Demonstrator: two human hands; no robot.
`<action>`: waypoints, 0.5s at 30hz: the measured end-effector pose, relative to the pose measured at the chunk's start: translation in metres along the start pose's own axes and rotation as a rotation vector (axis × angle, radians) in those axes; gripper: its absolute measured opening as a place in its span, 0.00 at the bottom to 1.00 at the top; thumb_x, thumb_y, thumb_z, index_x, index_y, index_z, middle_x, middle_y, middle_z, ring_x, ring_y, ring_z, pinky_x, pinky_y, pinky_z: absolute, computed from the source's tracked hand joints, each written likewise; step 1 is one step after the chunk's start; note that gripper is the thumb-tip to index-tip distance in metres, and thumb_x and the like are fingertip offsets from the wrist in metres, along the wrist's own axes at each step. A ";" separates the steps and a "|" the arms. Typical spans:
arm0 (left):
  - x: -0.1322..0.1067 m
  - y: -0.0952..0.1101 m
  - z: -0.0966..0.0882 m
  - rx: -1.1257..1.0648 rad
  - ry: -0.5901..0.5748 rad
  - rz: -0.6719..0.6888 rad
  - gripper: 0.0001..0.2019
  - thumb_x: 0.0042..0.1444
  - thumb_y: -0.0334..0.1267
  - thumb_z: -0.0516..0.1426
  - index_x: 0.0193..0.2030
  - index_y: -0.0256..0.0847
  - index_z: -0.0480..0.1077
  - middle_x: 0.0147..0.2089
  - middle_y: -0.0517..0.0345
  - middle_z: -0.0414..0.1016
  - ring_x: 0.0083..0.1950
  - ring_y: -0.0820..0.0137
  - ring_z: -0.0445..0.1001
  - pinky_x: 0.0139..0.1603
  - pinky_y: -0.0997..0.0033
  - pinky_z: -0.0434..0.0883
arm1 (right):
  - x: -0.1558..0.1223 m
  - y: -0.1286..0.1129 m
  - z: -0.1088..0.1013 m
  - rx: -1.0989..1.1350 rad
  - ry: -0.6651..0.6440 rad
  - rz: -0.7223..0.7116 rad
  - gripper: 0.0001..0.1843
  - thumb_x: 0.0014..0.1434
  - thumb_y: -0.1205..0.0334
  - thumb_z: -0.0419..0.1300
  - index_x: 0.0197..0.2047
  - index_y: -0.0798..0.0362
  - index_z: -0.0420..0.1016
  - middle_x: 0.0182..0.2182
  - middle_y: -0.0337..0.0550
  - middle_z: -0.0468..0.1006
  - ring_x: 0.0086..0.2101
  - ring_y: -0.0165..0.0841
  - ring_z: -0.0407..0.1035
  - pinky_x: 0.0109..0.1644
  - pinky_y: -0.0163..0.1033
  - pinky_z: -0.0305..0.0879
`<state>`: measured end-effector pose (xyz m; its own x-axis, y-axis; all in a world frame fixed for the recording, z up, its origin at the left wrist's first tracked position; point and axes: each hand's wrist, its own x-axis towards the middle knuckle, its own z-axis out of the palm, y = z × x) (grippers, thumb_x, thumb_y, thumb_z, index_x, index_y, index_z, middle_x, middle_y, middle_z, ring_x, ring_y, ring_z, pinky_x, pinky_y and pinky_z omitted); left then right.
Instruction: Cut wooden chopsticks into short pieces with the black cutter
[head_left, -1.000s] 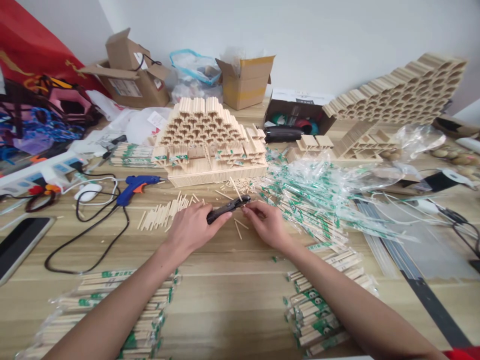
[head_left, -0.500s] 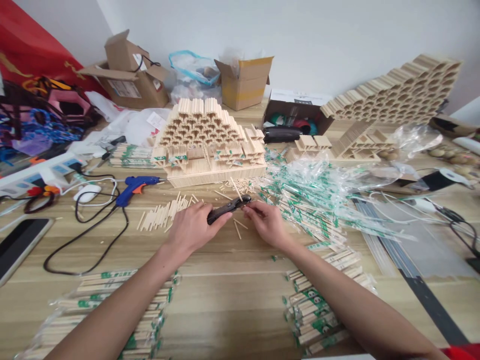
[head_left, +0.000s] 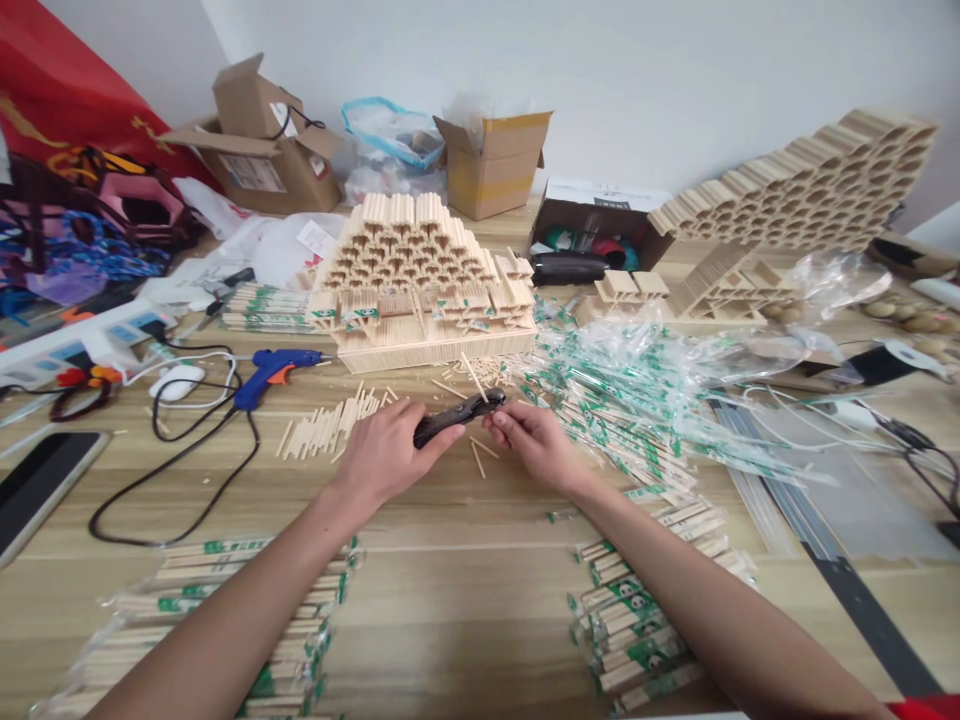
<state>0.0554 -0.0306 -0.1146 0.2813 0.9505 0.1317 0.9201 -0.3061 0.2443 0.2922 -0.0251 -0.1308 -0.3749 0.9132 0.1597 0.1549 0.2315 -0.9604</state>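
My left hand grips the handles of black pliers above the wooden tabletop. My right hand pinches at the pliers' jaw end with thumb and fingertips; whatever lies in the jaws is hidden by the fingers. Just beyond the jaws lie loose cut chopstick pieces, and a pile of short sticks sits left of my left hand. Behind them stands a stepped honeycomb model of glued chopsticks on a chopstick base.
A blue glue gun, white mouse, power strip, black cables and a phone lie left. Green-printed wrappers spread right, below a large chopstick lattice. Wrapped chopstick bundles lie near the front. Cardboard boxes stand behind.
The pliers' head and my right hand have shifted slightly to the right and up. My left hand's grip on the pliers looks unchanged.
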 end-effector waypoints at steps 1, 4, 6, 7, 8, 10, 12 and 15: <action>0.000 0.000 0.000 -0.001 -0.001 0.002 0.31 0.66 0.67 0.45 0.38 0.40 0.74 0.39 0.48 0.78 0.42 0.58 0.78 0.39 0.64 0.68 | 0.000 0.000 0.000 0.015 -0.011 0.004 0.26 0.71 0.41 0.54 0.29 0.51 0.67 0.26 0.38 0.67 0.28 0.31 0.61 0.33 0.37 0.59; 0.000 -0.001 0.001 -0.017 -0.011 0.006 0.31 0.66 0.66 0.45 0.38 0.40 0.74 0.39 0.48 0.79 0.42 0.58 0.78 0.39 0.63 0.69 | 0.001 0.000 -0.001 0.045 -0.042 0.016 0.26 0.71 0.40 0.54 0.28 0.50 0.65 0.25 0.37 0.66 0.27 0.31 0.60 0.32 0.37 0.58; 0.000 -0.001 0.001 -0.027 -0.022 0.007 0.31 0.66 0.66 0.45 0.38 0.40 0.74 0.39 0.48 0.79 0.42 0.58 0.79 0.40 0.64 0.70 | 0.001 0.002 -0.002 0.070 -0.057 0.023 0.27 0.70 0.39 0.55 0.28 0.50 0.66 0.24 0.36 0.65 0.26 0.31 0.59 0.31 0.37 0.58; 0.000 -0.001 0.000 -0.029 -0.027 0.007 0.31 0.67 0.66 0.45 0.38 0.40 0.74 0.39 0.48 0.79 0.42 0.58 0.79 0.40 0.63 0.70 | 0.001 0.002 -0.003 0.079 -0.062 0.027 0.27 0.69 0.38 0.55 0.29 0.51 0.66 0.24 0.36 0.65 0.26 0.30 0.59 0.31 0.37 0.58; 0.000 -0.001 0.000 -0.030 -0.031 0.009 0.31 0.67 0.66 0.45 0.38 0.40 0.75 0.40 0.48 0.79 0.42 0.58 0.79 0.41 0.63 0.70 | 0.001 0.003 -0.003 0.084 -0.066 0.031 0.27 0.69 0.37 0.55 0.29 0.51 0.67 0.24 0.36 0.65 0.26 0.30 0.59 0.30 0.36 0.58; 0.000 0.000 -0.001 -0.033 -0.038 0.013 0.31 0.67 0.65 0.45 0.38 0.40 0.75 0.40 0.47 0.80 0.42 0.57 0.79 0.41 0.62 0.71 | 0.002 0.005 -0.004 0.085 -0.068 0.039 0.27 0.69 0.37 0.55 0.30 0.51 0.67 0.24 0.36 0.66 0.25 0.30 0.59 0.30 0.36 0.57; 0.001 0.001 -0.001 -0.035 -0.046 0.014 0.31 0.67 0.65 0.44 0.37 0.40 0.75 0.39 0.47 0.80 0.42 0.57 0.79 0.42 0.62 0.71 | 0.002 0.005 -0.004 0.088 -0.070 0.044 0.27 0.69 0.36 0.55 0.30 0.51 0.68 0.23 0.36 0.65 0.25 0.30 0.59 0.29 0.36 0.57; 0.001 0.002 -0.001 -0.035 -0.058 0.014 0.31 0.67 0.65 0.44 0.35 0.41 0.74 0.37 0.48 0.80 0.42 0.58 0.79 0.42 0.62 0.71 | 0.002 0.006 -0.004 0.098 -0.069 0.044 0.27 0.68 0.37 0.55 0.29 0.51 0.67 0.24 0.36 0.65 0.25 0.30 0.58 0.30 0.37 0.56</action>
<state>0.0570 -0.0304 -0.1129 0.3099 0.9474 0.0796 0.9064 -0.3197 0.2761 0.2955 -0.0206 -0.1350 -0.4326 0.8956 0.1040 0.0842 0.1550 -0.9843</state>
